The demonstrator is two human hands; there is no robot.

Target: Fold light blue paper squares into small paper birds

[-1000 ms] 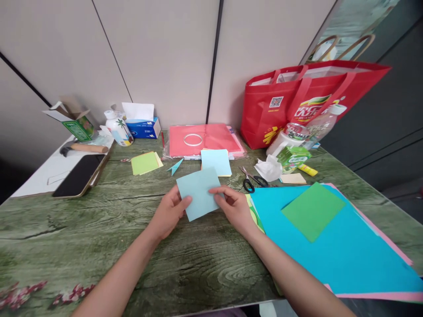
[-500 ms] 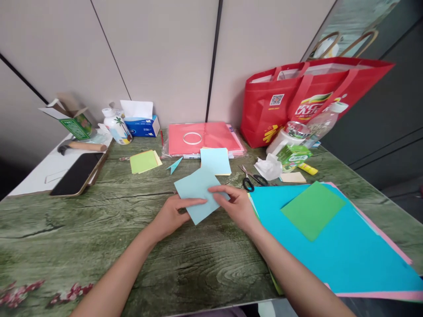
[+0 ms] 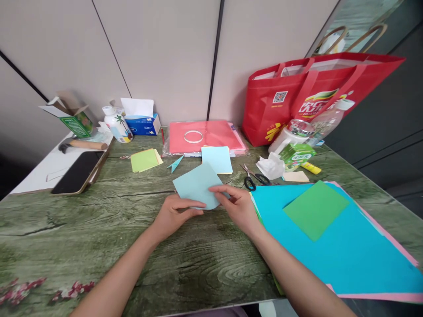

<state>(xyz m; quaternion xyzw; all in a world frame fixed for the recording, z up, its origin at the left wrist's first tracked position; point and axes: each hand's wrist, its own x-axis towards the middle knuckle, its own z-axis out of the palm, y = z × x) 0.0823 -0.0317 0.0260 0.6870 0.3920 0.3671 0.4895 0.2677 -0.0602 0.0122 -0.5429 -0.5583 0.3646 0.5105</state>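
A light blue paper sheet [image 3: 195, 185] is held above the table, its near edge curled up. My left hand [image 3: 175, 215] pinches that near edge between thumb and fingers. On the sheet's right side, my right hand [image 3: 236, 204] grips it with the thumb and index finger on its upper face. Beyond the sheet lie a stack of pale blue squares [image 3: 217, 159] and a small folded teal paper piece [image 3: 176, 164]. Black-handled scissors [image 3: 254, 177] rest beyond my right hand.
Large blue sheets [image 3: 330, 259] with a green square [image 3: 316, 210] lie at right. Behind stand a red bag [image 3: 264, 105], a jar and a bottle. A phone [image 3: 77, 172], hammer [image 3: 84, 144], tissue box [image 3: 142, 125] and yellow-green squares [image 3: 144, 160] are at left.
The sheet's near corner, which pointed toward me, is now bent up. My left thumb has moved to that edge. The view has shifted slightly.
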